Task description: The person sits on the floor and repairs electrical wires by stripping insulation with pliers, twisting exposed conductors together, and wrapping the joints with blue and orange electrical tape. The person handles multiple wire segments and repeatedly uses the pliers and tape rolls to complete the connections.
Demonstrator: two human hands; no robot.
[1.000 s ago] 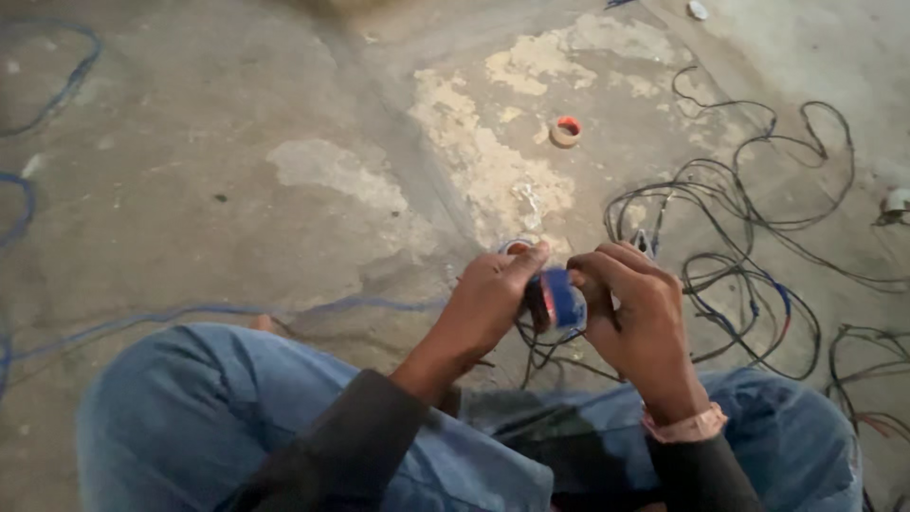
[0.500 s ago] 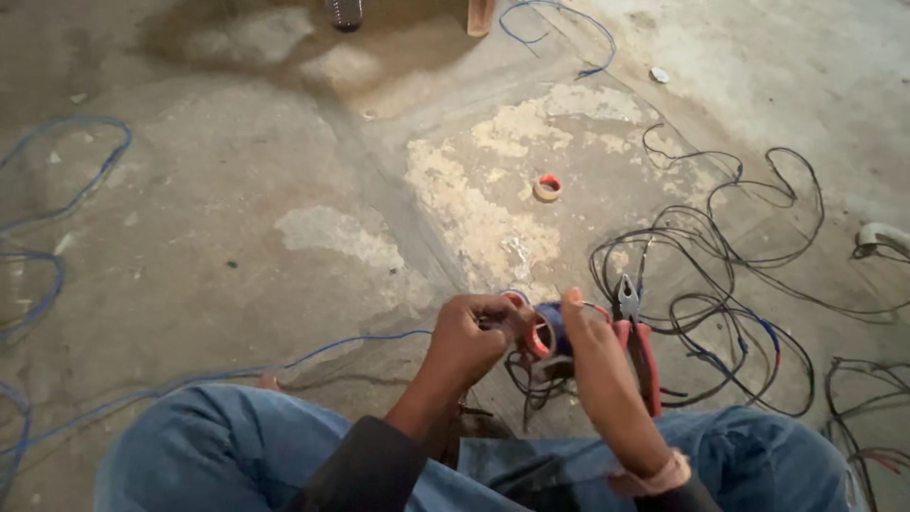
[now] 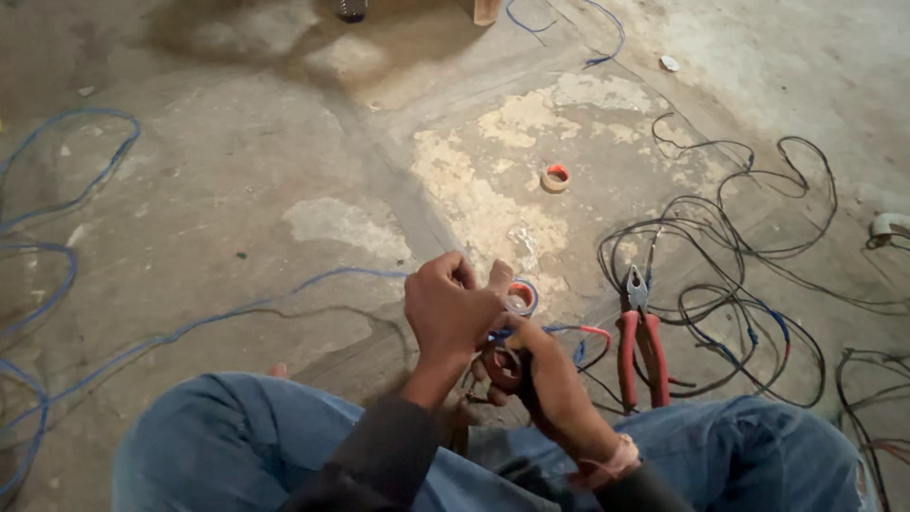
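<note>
The left hand (image 3: 450, 308) pinches a small blue roll of insulating tape (image 3: 520, 296) just above the right hand (image 3: 545, 374), which is closed on a bundle of thin wires (image 3: 502, 365) — taping looks begun, not finished. Red-handled pliers (image 3: 642, 346) lie unused just right of the hands.

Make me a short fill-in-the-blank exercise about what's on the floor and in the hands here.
1. The pliers on the floor have ____ handles.
2. The left hand holds a small roll of ____ beside the right hand.
3. The long cable looping at the left is ____.

Missing words: red; tape; blue
</note>
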